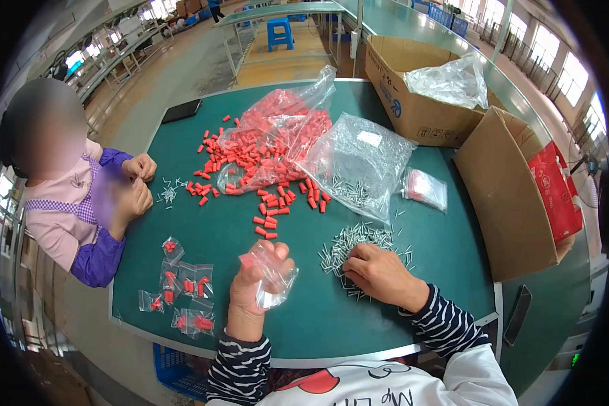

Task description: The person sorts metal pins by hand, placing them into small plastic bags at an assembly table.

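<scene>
My left hand [252, 279] is closed around a small clear plastic bag [276, 283], which hangs over its palm and fingers. My right hand [381, 272] is at a pile of small silver screws [345, 254], its fingers curled together into them; the fingertips are partly hidden. Beyond my left hand lie loose red plastic caps [271, 221] in front of a large clear bag of more red caps [277, 135]. Behind the screw pile lies a large clear bag [358, 159] with screws inside. Filled small bags with red pieces [199, 285] lie left of my left hand.
A co-worker [81, 183] sits at the left with both hands near a few screws [170, 191]. Cardboard boxes [426, 122] stand at the back right. A stack of small bags [426, 189] lies on the green table [446, 250], a dark phone-like object [181, 111] at its far edge.
</scene>
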The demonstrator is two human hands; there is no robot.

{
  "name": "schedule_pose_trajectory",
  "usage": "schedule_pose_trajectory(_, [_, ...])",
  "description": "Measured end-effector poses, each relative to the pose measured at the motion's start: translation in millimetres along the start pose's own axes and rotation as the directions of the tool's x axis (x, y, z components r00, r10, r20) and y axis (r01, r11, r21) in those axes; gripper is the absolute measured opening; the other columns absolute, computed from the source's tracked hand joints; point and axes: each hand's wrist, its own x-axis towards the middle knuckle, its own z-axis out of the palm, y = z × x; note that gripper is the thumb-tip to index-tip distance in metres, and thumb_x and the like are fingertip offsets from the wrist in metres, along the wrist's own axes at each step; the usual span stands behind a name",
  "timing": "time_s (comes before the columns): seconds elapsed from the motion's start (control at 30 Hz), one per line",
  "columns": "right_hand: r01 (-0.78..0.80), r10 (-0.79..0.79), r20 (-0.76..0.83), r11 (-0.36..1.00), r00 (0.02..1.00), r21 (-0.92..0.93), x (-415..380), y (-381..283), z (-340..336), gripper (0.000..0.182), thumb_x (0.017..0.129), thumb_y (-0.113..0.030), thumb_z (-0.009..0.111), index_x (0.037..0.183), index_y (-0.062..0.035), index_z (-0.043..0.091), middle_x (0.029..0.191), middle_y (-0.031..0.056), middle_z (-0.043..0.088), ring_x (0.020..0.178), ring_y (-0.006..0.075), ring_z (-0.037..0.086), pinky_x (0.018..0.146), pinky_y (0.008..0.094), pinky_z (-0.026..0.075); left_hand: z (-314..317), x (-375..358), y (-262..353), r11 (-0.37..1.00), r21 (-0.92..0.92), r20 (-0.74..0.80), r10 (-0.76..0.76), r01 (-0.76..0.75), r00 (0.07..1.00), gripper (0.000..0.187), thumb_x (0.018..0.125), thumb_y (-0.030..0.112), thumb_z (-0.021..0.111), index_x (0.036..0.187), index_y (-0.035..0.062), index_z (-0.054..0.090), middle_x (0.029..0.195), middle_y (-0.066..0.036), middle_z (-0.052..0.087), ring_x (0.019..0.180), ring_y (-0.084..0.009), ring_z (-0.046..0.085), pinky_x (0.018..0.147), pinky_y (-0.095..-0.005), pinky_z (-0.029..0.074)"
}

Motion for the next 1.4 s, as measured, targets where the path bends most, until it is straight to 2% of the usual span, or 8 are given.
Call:
schedule_pose_trajectory(0.07, [-0.006,0.007,-0.030,1.000,1.000,0.029,10.4,0.0,-6.2,0.009,0.084,-0.010,0.065,0.089,-0.0029,0.064,0.091,0.0114,0.058,0.085,0.0309,0.061,0.070,0.0409,0.052,-4.1,-0.7,3.6,0.992,0.120,-0.012,-0.040,0.041,0.999,0.042,0.076,0.012,0.081,0.111,0.0052,0.060,0.106,-0.009,0.054,0.074,-0.0155,0.050,0.055,-0.0202,0.046])
schedule_pose_trajectory(0.2, [-0.007,0.000,-0.121,0.999,0.993,-0.054,47.2,16.4,0.3,0.022,0.083,-0.014,0.068,0.100,-0.0006,0.061,0.096,0.0145,0.059,0.089,0.0335,0.062,0.072,0.0429,0.053,28.1,2.4,-7.7,0.799,0.582,-0.263,0.008,0.152,0.965,0.046,0.072,0.011,0.082,0.112,0.0031,0.060,0.104,-0.005,0.062,0.080,-0.0107,0.057,0.063,-0.0197,0.047])
schedule_pose_trajectory(0.37, [-0.130,0.109,-0.146,0.981,0.983,-0.145,95.9,33.9,36.3,0.030,0.083,-0.018,0.068,0.104,-0.0001,0.056,0.099,0.0202,0.058,0.091,0.0360,0.063,0.071,0.0442,0.054,25.3,2.2,-21.8,0.665,0.720,-0.270,0.007,0.198,0.963,0.037,0.080,0.000,0.075,0.114,0.0015,0.062,0.105,-0.003,0.066,0.094,-0.0102,0.061,0.085,-0.0251,0.051])
schedule_pose_trajectory(0.73, [-0.146,0.117,-0.170,0.975,0.979,-0.170,123.8,38.6,41.4,0.028,0.089,-0.021,0.063,0.110,-0.0027,0.056,0.097,0.0208,0.058,0.085,0.0368,0.063,0.069,0.0458,0.053,15.3,3.4,-27.2,0.685,0.690,-0.255,-0.072,0.234,0.964,0.037,0.084,0.001,0.074,0.118,-0.0001,0.061,0.111,-0.005,0.066,0.099,-0.0108,0.061,0.089,-0.0259,0.051])
schedule_pose_trajectory(0.83, [-0.107,0.078,-0.123,0.962,0.989,-0.250,128.2,42.2,42.0,0.020,0.091,-0.018,0.057,0.102,-0.0009,0.058,0.093,0.0217,0.058,0.084,0.0374,0.064,0.068,0.0447,0.054,12.3,3.6,-29.2,0.669,0.703,-0.253,-0.081,0.241,0.964,0.037,0.084,0.002,0.075,0.118,0.0000,0.061,0.110,-0.005,0.065,0.099,-0.0106,0.061,0.089,-0.0256,0.050])
schedule_pose_trajectory(1.03, [0.065,-0.078,-0.075,0.984,0.994,-0.166,125.9,53.9,53.5,0.024,0.089,-0.023,0.060,0.102,-0.0027,0.060,0.094,0.0229,0.060,0.081,0.0375,0.065,0.069,0.0463,0.055,8.7,6.2,-29.0,0.655,0.723,-0.239,-0.062,0.220,0.969,0.037,0.085,0.003,0.075,0.119,0.0001,0.061,0.108,-0.004,0.065,0.097,-0.0095,0.061,0.088,-0.0249,0.050])
schedule_pose_trajectory(1.23, [0.011,0.009,0.087,0.974,0.996,-0.227,124.8,30.5,28.1,0.027,0.079,-0.025,0.064,0.098,-0.0056,0.063,0.087,0.0193,0.064,0.076,0.0350,0.067,0.065,0.0455,0.055,9.9,7.9,-34.1,0.645,0.732,-0.240,-0.058,0.220,0.969,0.036,0.086,0.006,0.075,0.118,0.0001,0.060,0.110,-0.002,0.065,0.097,-0.0076,0.060,0.085,-0.0226,0.049])
schedule_pose_trajectory(1.4, [0.087,-0.084,0.025,0.972,0.996,-0.219,125.4,34.2,30.9,0.028,0.075,-0.026,0.067,0.092,-0.0043,0.061,0.086,0.0193,0.064,0.074,0.0351,0.067,0.064,0.0455,0.055,9.5,10.1,-33.5,0.620,0.766,-0.236,0.020,0.173,0.972,0.035,0.085,0.003,0.074,0.118,0.0011,0.060,0.109,-0.001,0.064,0.098,-0.0078,0.059,0.085,-0.0229,0.049])
